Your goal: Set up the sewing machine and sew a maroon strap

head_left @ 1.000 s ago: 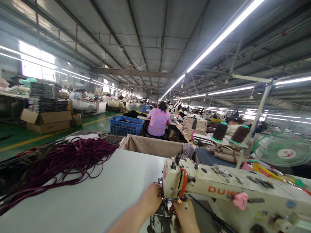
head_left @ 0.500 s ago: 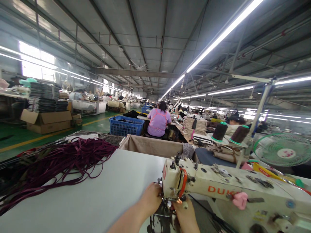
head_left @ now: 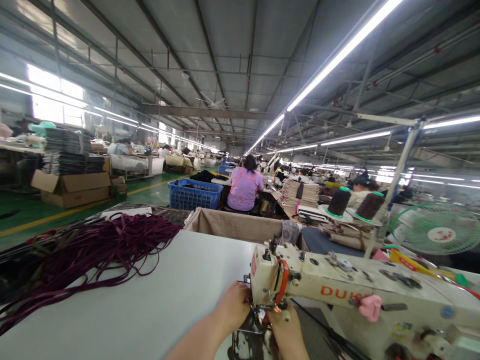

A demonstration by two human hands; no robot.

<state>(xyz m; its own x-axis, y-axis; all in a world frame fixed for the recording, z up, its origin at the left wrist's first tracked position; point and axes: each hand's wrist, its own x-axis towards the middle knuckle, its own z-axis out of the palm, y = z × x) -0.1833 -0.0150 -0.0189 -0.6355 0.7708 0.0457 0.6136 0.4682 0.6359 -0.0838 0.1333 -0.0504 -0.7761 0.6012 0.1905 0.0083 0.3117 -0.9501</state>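
I'm reading orange "DUK" on the sewing machine (head_left: 318, 275) at right; tabletop (head_left: 161, 300) is stretching left to maroon straps (head_left: 123, 242). Left hand (head_left: 233, 306) and right hand (head_left: 287, 325) are flanking the needle end; fingertips hidden, I can't tell their grip.

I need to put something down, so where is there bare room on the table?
The table is bare between the purple straps and the left hand, back towards the bin. It is crowded at the sewing machine, with the right hand close in too, and at left under the straps.
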